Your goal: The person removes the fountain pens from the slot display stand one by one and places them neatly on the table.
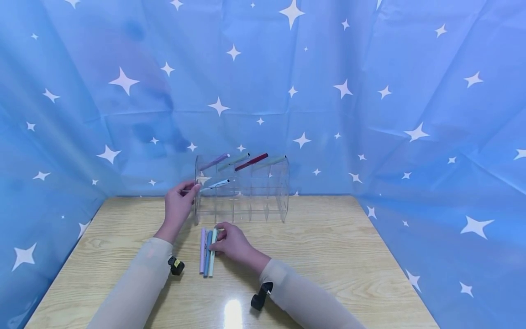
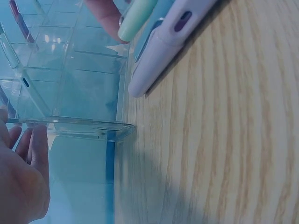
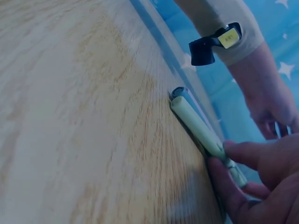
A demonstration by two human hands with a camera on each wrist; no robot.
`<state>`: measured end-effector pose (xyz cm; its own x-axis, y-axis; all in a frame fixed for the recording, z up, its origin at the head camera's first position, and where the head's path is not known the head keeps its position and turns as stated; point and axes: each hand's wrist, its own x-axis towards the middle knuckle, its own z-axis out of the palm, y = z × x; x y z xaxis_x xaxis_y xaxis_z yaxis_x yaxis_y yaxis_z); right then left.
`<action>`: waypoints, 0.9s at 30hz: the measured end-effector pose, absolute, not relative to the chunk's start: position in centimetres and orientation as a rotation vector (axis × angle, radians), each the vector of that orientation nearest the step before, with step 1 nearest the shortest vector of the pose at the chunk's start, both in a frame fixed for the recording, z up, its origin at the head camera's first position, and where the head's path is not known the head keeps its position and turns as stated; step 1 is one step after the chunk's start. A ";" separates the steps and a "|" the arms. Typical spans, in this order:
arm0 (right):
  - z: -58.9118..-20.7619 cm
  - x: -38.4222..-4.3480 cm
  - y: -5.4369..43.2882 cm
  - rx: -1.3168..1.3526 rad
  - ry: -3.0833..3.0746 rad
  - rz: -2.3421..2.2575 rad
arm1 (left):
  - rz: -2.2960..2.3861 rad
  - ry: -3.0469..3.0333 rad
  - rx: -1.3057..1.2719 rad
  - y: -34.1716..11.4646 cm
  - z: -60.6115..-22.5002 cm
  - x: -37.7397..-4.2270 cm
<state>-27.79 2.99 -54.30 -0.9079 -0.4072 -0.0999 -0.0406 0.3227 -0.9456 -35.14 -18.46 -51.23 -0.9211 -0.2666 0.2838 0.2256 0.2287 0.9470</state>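
A clear acrylic pen rack (image 1: pixel 242 211) with several compartments stands at the back of the table. My left hand (image 1: pixel 179 205) grips its left side panel, thumb near the front edge and fingers on the outer face. In front of the rack my right hand (image 1: pixel 236 244) pinches a mint-green pen (image 1: pixel 211 265) between thumb and fingers. The right wrist view shows that mint pen (image 3: pixel 196 122) lying close against a blue pen (image 3: pixel 186 92). The blue pen (image 1: pixel 207 260) and a lilac pen (image 1: pixel 202 256) lie on the table left of it.
In the rack's top row lean a purple pen (image 1: pixel 215 161), a dark red pen (image 1: pixel 252 161) and two pale green ones. A light blue pen (image 1: pixel 218 184) leans lower at left. A blue starry cloth (image 1: pixel 263 91) hangs behind the wooden table (image 1: pixel 328 256).
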 end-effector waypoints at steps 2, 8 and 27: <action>-54.3 -27.9 3.0 -0.393 2.266 -1.609 | -1.739 -2.121 0.035 -18.4 -51.2 -35.1; -54.3 -28.2 3.0 -0.400 2.277 -1.572 | -1.745 -2.116 0.049 -18.4 -51.2 -35.1; -53.9 -27.8 3.3 -0.381 2.322 -1.535 | -1.732 -2.118 0.062 -18.3 -51.1 -35.1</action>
<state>-27.81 3.30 -53.93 -0.9094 -0.3963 -0.1259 -0.0395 0.3837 -0.9226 -35.07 -18.28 -51.09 -0.9181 -0.2828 0.2777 0.2160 0.2303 0.9488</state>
